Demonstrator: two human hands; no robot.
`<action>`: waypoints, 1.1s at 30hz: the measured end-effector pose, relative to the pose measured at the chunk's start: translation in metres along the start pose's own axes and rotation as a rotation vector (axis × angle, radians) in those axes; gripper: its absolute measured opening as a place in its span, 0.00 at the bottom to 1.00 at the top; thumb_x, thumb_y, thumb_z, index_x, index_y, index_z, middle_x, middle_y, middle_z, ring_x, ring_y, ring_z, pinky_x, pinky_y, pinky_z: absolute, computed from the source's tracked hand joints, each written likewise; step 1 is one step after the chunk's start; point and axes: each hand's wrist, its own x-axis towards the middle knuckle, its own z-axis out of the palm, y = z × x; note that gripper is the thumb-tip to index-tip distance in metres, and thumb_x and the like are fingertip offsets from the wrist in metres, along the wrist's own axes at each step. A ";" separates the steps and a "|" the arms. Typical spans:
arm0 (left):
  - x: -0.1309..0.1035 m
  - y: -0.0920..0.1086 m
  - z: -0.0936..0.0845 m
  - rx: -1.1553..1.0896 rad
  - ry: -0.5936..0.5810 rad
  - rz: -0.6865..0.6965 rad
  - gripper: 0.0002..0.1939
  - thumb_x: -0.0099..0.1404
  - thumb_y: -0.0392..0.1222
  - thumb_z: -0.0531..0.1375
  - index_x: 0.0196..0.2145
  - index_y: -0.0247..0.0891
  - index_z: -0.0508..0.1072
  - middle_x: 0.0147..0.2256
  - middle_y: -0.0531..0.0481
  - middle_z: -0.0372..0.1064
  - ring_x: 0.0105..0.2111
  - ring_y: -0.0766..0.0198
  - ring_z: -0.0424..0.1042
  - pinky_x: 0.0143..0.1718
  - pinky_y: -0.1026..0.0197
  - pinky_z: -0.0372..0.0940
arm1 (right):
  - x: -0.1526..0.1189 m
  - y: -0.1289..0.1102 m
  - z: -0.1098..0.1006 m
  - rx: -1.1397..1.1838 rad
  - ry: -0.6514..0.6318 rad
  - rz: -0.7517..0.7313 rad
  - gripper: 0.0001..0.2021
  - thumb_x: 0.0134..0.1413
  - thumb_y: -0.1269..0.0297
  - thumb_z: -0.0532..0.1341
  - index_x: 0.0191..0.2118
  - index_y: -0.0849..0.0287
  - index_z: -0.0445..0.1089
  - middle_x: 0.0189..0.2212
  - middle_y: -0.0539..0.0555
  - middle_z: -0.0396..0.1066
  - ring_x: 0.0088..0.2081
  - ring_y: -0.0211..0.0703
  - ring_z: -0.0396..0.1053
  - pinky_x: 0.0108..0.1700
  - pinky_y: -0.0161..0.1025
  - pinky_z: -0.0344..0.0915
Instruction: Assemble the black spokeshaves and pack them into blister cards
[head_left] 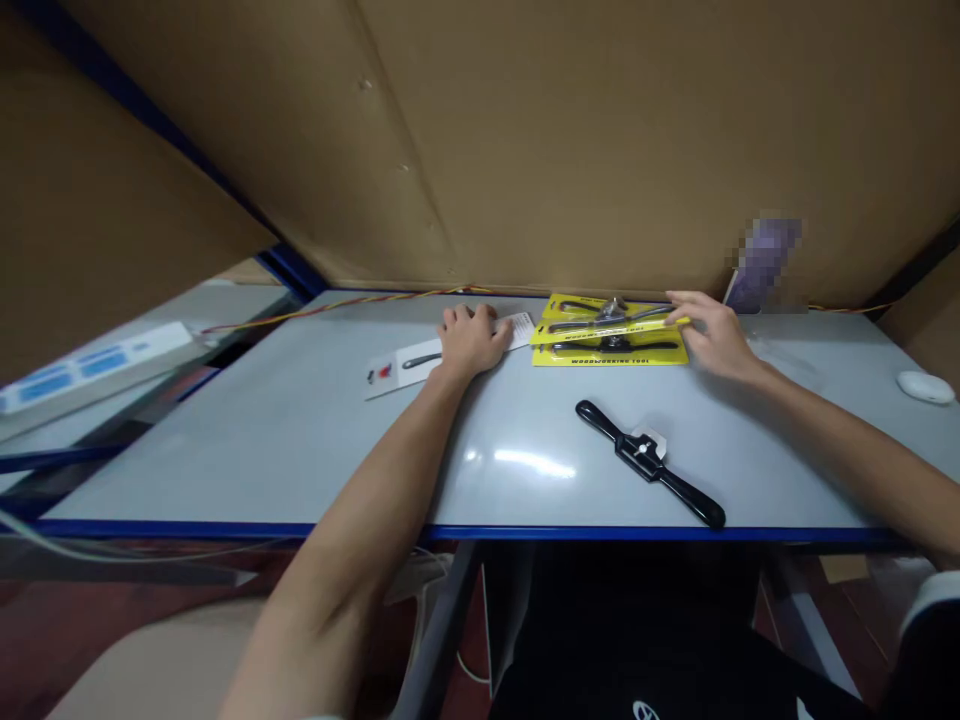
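Note:
My left hand (472, 342) lies over a white carded pack (386, 373) with a dark-handled tool on it, the fingers apart and covering the pack's middle. My right hand (716, 335) pinches the right end of a yellow blister pack (592, 332) holding a black spokeshave. That pack is tilted above another yellow spokeshave pack (551, 355) lying flat, and more yellow packaging (559, 303) shows behind it. A loose black spokeshave (641, 455) with a pale blade rests diagonally near the table's front edge, touched by neither hand.
The grey table (300, 440) has a blue front edge and a brown board (525, 150) behind it. A blurred-out upright purple object (765, 265) stands at the back right, a white rounded object (926, 387) at far right. A power strip (97, 370) lies left, with a twisted cable (360, 299) along the back.

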 end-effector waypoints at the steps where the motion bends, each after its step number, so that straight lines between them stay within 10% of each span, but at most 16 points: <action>1: -0.001 0.000 -0.001 0.015 0.014 -0.022 0.31 0.72 0.55 0.49 0.62 0.33 0.73 0.60 0.22 0.67 0.63 0.30 0.62 0.61 0.34 0.60 | -0.002 0.004 0.001 -0.022 -0.022 -0.001 0.08 0.55 0.66 0.60 0.37 0.53 0.78 0.61 0.58 0.77 0.63 0.60 0.73 0.68 0.63 0.64; 9: 0.007 -0.003 -0.027 -0.030 0.191 -0.067 0.28 0.74 0.56 0.47 0.54 0.35 0.77 0.59 0.25 0.70 0.60 0.33 0.67 0.60 0.39 0.61 | -0.037 0.012 -0.072 -0.455 -0.008 0.200 0.18 0.60 0.54 0.63 0.52 0.56 0.78 0.59 0.65 0.78 0.59 0.65 0.74 0.60 0.61 0.68; 13: -0.005 0.019 -0.047 -0.115 0.190 0.216 0.25 0.75 0.55 0.46 0.35 0.37 0.76 0.38 0.37 0.76 0.41 0.50 0.72 0.45 0.53 0.63 | -0.040 0.017 -0.099 -0.747 -0.282 0.505 0.29 0.63 0.50 0.62 0.65 0.60 0.71 0.60 0.76 0.74 0.54 0.78 0.74 0.49 0.65 0.68; 18: -0.048 0.067 -0.064 -0.251 -0.331 0.736 0.27 0.72 0.58 0.52 0.21 0.38 0.70 0.19 0.53 0.58 0.22 0.66 0.54 0.29 0.58 0.51 | -0.041 0.009 -0.092 -0.775 -0.272 0.526 0.28 0.59 0.48 0.64 0.61 0.57 0.73 0.44 0.68 0.80 0.44 0.70 0.76 0.44 0.58 0.66; 23: -0.078 0.091 -0.066 -0.171 -0.787 0.812 0.24 0.57 0.56 0.72 0.47 0.42 0.82 0.25 0.55 0.70 0.24 0.65 0.65 0.28 0.62 0.53 | -0.042 -0.027 -0.079 -0.601 -0.126 0.308 0.25 0.55 0.49 0.67 0.54 0.56 0.72 0.37 0.60 0.78 0.39 0.60 0.75 0.47 0.54 0.63; 30: -0.081 0.097 -0.045 -0.096 -0.602 0.962 0.14 0.68 0.51 0.69 0.48 0.43 0.83 0.39 0.48 0.82 0.37 0.58 0.77 0.34 0.60 0.61 | -0.060 -0.067 -0.048 -0.032 -0.374 0.200 0.21 0.56 0.44 0.69 0.48 0.54 0.74 0.18 0.40 0.54 0.21 0.39 0.53 0.34 0.42 0.55; 33: -0.084 0.100 -0.032 -0.122 -0.406 1.091 0.16 0.74 0.53 0.63 0.49 0.42 0.82 0.45 0.45 0.82 0.43 0.55 0.79 0.40 0.58 0.65 | -0.061 -0.074 -0.044 0.067 -0.427 0.214 0.22 0.54 0.44 0.69 0.46 0.55 0.78 0.21 0.43 0.58 0.23 0.40 0.56 0.31 0.41 0.55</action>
